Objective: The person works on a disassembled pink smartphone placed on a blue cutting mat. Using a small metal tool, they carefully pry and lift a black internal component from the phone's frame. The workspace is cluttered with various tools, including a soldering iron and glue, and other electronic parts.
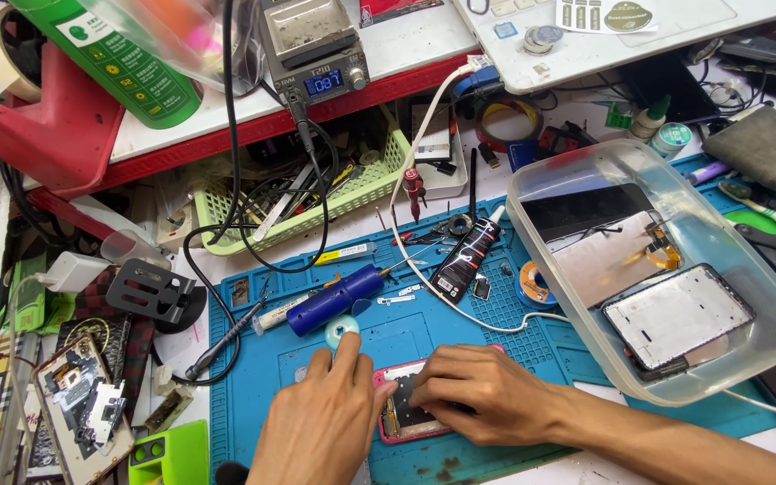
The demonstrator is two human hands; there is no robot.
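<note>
An opened phone with a pink frame [394,429] lies on the blue work mat [460,332] near the front edge. My right hand [482,391] lies flat over its right part, fingers pressing on the exposed inside. My left hand [325,418] rests at its left edge, index finger stretched up to a small pale blue round tape roll [341,329]. Neither hand encloses anything I can see. Most of the phone is hidden under the hands.
A clear plastic tub [765,332] with phone screens and frames sits at right. A black glue tube [467,256], blue electric screwdriver [334,299], white cable [496,323] and green basket [365,193] lie behind. A soldering station [316,49] stands on the shelf; a dismantled phone [83,404] lies at left.
</note>
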